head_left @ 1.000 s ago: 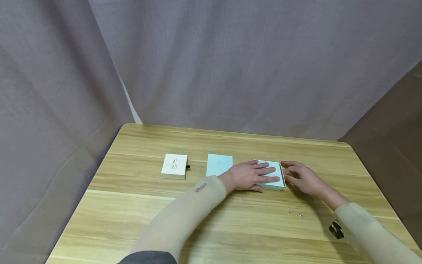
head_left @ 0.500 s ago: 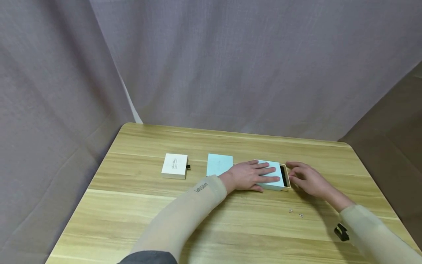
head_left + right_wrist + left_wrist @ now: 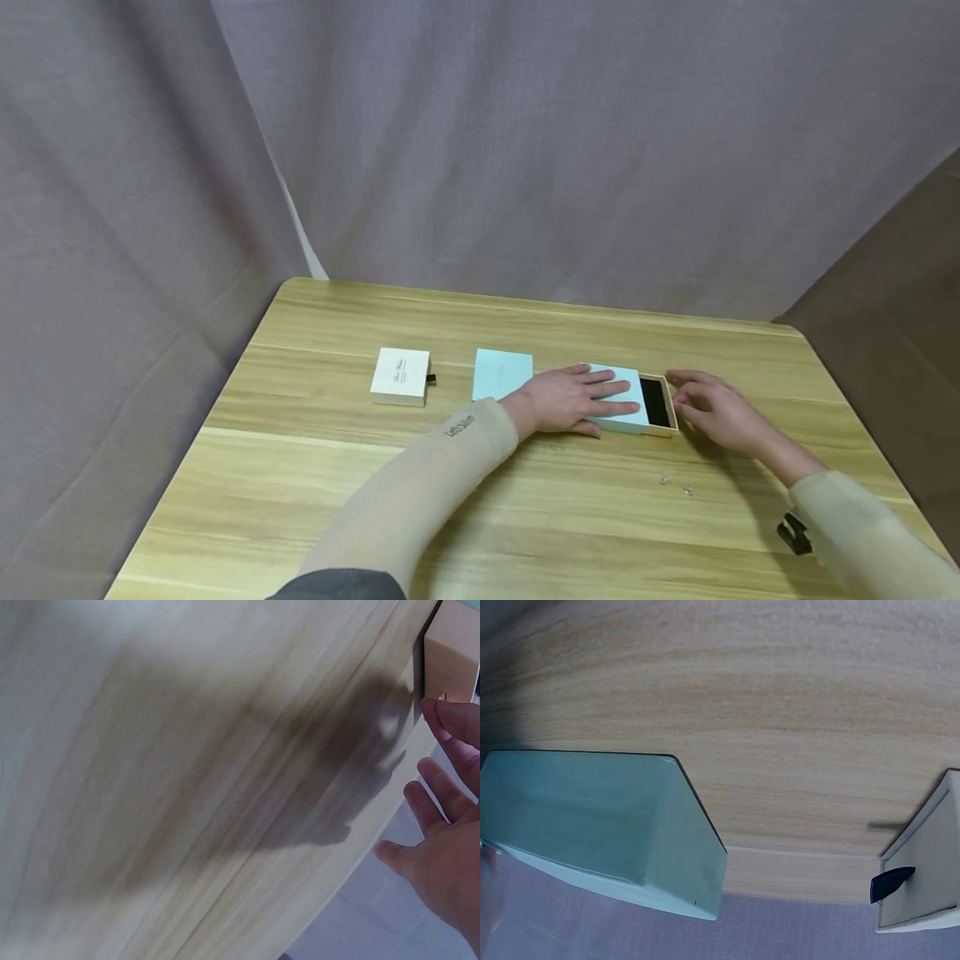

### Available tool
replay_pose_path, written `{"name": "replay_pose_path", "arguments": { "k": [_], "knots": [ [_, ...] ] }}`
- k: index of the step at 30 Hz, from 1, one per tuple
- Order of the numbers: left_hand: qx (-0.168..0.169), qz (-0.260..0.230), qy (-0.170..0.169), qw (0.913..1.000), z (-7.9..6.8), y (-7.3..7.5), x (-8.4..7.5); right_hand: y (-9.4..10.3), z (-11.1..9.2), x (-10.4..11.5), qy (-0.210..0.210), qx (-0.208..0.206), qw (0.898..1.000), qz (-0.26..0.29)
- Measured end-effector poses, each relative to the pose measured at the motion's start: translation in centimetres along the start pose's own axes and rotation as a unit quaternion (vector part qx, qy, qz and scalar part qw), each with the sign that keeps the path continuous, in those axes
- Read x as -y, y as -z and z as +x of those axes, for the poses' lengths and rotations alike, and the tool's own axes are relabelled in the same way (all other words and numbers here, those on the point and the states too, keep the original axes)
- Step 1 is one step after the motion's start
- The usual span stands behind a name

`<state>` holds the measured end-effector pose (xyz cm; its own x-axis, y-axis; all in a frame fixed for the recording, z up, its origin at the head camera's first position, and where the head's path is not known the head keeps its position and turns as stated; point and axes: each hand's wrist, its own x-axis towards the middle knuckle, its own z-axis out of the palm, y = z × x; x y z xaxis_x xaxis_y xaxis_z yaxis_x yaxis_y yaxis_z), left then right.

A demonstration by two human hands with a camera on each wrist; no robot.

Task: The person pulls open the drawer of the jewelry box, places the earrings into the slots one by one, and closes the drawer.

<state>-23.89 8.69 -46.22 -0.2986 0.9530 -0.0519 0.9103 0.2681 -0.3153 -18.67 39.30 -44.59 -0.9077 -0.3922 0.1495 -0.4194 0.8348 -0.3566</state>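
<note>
My left hand (image 3: 570, 400) rests flat, fingers spread, on the light blue sleeve of a drawer box (image 3: 624, 385). From its right end sticks out a pale tan drawer (image 3: 673, 408) with a black lining (image 3: 655, 403). At the drawer's outer end, my right hand (image 3: 712, 408) pinches a small tab between thumb and forefinger; its other fingers are loosely bent in the right wrist view. Two tiny shiny pieces, one of them the nearer piece (image 3: 688, 491), lie on the table in front of the right hand; their kind is too small to tell.
Left of the left hand lies another light blue box (image 3: 502, 373), partly behind the wrist. Farther left is a white box (image 3: 401, 372) with dark lettering and a black pull tab (image 3: 431, 379). Grey curtains (image 3: 525, 167) hang behind the wooden table (image 3: 300, 500).
The right hand has moved to the right, and the drawer has slid out with it, showing more black lining. The left hand has stayed on the sleeve.
</note>
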Motion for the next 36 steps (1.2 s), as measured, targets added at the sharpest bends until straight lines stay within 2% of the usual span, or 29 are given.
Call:
{"name": "replay_pose_path", "arguments": {
  "k": [20, 27, 32, 36],
  "knots": [
    [-0.004, 0.002, -0.001, 1.0, 0.2, -0.1, -0.4, 0.6, -0.8, -0.3, -0.041, 0.019, 0.999, 0.007],
    [-0.007, 0.0, -0.005, 1.0, 0.3, -0.1, -0.3, 1.1, -1.8, 0.0, -0.022, -0.01, 1.0, -0.009],
    [0.007, 0.003, -0.002, 1.0, 0.2, 0.0, -0.1, 1.4, -2.7, 0.7, -0.021, -0.032, 0.999, -0.038],
    [0.012, 0.003, 0.0, 0.9999, 0.2, 0.0, 0.0, 1.4, -3.4, 1.2, -0.001, -0.06, 0.997, -0.051]
  ]
}}
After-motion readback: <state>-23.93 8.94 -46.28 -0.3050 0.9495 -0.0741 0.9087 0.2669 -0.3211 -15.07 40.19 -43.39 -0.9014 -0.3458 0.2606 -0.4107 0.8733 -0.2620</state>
